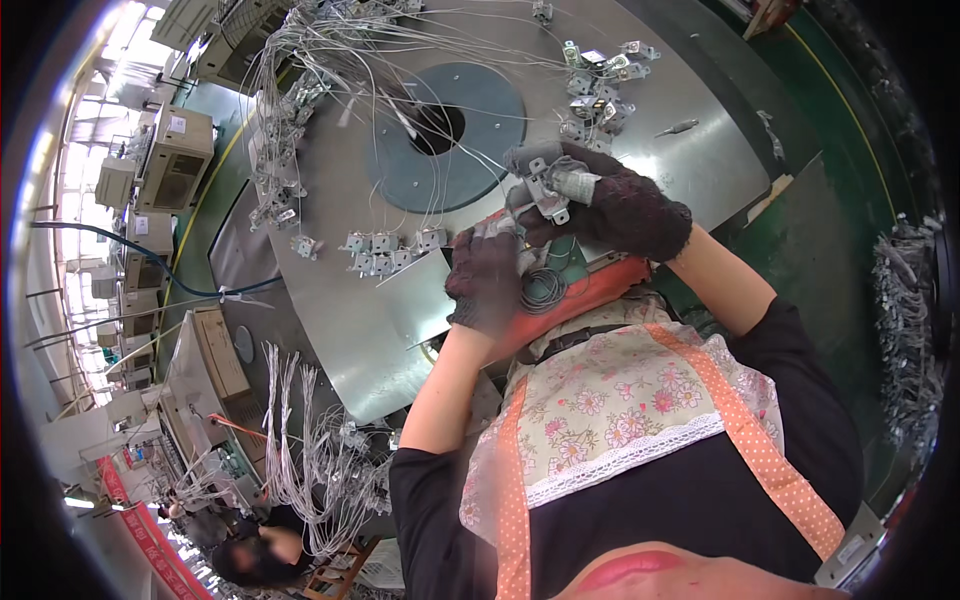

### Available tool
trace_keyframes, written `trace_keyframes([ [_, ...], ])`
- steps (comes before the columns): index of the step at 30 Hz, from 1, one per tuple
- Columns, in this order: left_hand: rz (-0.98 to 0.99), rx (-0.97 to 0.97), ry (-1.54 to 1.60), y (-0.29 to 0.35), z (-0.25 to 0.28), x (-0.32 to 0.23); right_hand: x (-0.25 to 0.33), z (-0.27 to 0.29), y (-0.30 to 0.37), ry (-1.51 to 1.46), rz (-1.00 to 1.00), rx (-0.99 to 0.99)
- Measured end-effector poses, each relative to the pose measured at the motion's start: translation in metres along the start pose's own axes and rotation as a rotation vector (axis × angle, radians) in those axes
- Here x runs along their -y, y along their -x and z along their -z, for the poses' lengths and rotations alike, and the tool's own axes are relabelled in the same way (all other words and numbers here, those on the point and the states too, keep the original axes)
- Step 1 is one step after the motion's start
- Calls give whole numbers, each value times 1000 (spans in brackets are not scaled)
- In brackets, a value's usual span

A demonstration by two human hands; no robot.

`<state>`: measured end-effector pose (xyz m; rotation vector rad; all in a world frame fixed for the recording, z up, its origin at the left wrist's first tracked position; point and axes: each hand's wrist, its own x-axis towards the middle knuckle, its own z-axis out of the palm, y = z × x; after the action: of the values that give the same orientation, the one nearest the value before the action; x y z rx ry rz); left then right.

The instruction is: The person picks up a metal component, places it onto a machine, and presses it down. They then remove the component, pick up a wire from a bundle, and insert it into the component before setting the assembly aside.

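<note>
In front of my chest, my right hand [625,205], in a dark glove with grey-wrapped fingertips, is closed on a small metal bracket [546,192] with holes in its tabs. Just to the left and a little lower is my left hand [487,280], gloved in the same way. Its fingers are curled, and what they may hold is hidden. Beside it a coil of thin grey wire [543,289] lies by an orange-red padded edge [580,297]. Thin pale wires run from near my hands toward the dark hole in a round grey disc [390,165].
Similar metal parts [380,258] sit in clusters around the metal tabletop [330,310], with others [597,95] at the far right. A bundle of wires [330,45] crosses the far left. A small pointed tool [677,128] lies on the right. Wire bundles [300,450] hang at lower left, near another person [265,550].
</note>
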<state>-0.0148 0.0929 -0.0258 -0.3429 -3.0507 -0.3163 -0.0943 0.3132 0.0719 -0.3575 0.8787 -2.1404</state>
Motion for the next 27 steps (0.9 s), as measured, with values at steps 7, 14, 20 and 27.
trace_keyframes([
  [7, -119, -82, -22, 5, -6, 7, 3, -14, 9, 68, 46, 71],
  [14, -110, -178, -48, 5, -6, 4, -7, -7, 6, 185, 27, -20],
  [20, -69, -149, -2, 2, -2, 3, -9, -8, 4, 192, 13, -42],
  [27, -93, -107, -4, 1, 3, -1, -14, -1, 2, 151, 33, -42],
])
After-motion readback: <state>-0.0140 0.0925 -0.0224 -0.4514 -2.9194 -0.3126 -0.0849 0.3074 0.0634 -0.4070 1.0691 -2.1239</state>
